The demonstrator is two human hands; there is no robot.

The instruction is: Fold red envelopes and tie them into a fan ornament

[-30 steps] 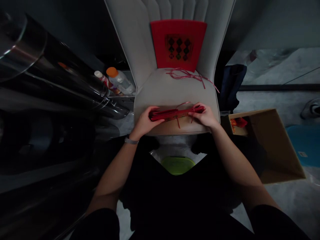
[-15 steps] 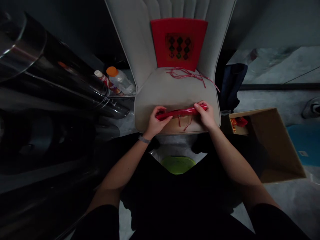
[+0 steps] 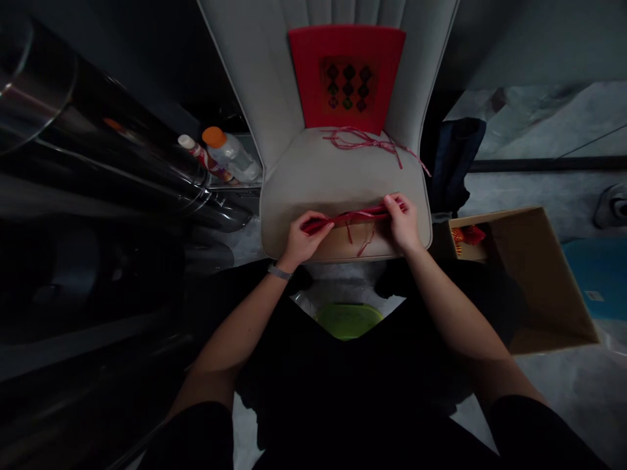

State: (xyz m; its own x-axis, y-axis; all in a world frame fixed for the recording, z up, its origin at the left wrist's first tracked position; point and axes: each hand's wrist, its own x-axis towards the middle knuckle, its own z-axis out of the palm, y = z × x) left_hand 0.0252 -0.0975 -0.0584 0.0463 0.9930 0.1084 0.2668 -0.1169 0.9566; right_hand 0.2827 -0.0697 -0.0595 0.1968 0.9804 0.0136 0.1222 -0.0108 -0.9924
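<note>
A flat red piece with thin ribbon ties (image 3: 361,214) stretches between my hands over the front of the grey chair seat (image 3: 294,189), seen nearly edge-on. My left hand (image 3: 304,240) pinches its left end between thumb and fingers. At the other end, the thumb and fingers of my right hand (image 3: 402,220) are closed on it. Two red ribbon ends dangle beneath it. A second red panel (image 3: 386,72), printed with dark diamond shapes, leans against the chair back. Loose red and white ribbon (image 3: 357,140) lies at its foot. The held piece's far face is hidden.
An orange-capped bottle (image 3: 235,156) and a white-capped bottle (image 3: 208,160) stand left of the chair. On the right, an open cardboard box (image 3: 543,281) has red and gold pieces (image 3: 467,238) at its edge. A green container (image 3: 347,320) sits below the seat.
The held red piece has turned slightly and its upper edge now looks looser and a little parted. Both hands keep their hold. The whole view has shifted slightly.
</note>
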